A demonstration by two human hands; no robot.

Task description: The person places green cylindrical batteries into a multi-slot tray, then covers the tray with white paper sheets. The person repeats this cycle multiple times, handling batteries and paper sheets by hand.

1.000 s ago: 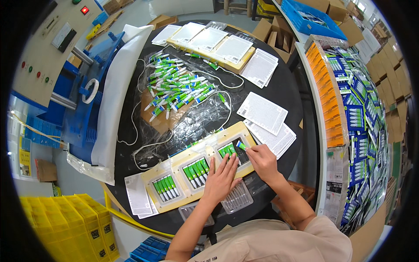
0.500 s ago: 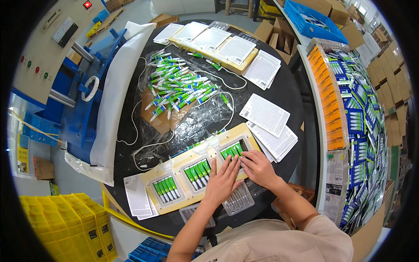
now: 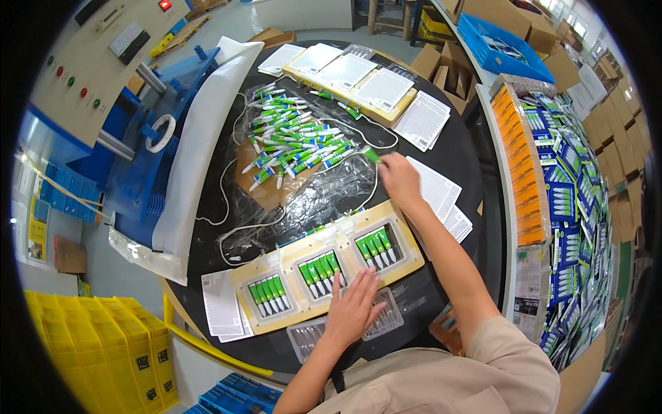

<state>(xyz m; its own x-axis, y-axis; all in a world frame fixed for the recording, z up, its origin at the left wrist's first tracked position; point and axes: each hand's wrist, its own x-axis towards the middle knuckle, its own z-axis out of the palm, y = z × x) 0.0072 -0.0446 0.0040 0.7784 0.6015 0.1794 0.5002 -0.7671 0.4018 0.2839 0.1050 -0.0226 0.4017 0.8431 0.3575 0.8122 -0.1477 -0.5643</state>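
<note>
My left hand point(image 3: 353, 307) lies with fingers spread on the near edge of a cream-yellow tray point(image 3: 318, 260). Three clear blister wells in that tray hold rows of green squeeze tubes point(image 3: 321, 273) with white nozzles. Beyond the tray's far right corner, my right hand point(image 3: 401, 181) reaches out, its fingertips pinching a loose green squeeze tube point(image 3: 371, 155); this spot is slightly blurred. To its left spreads a heap of green, white and blue tubes point(image 3: 296, 134) on cardboard and clear film. Empty clear blister shells point(image 3: 384, 316) lie partly under my left hand.
White printed cards point(image 3: 434, 188) lie right of the tray, with more point(image 3: 221, 307) at its left end. A second cream tray point(image 3: 348, 77) bears cards at the back. White cord point(image 3: 258, 228) crosses the black table. A blue machine point(image 3: 138, 152) stands left; packed blister cards point(image 3: 565, 207) fill a bin right.
My right hand has left the right-hand well and moved away from me to the loose tube. My left hand stays at the tray, its fingers now off the wells.
</note>
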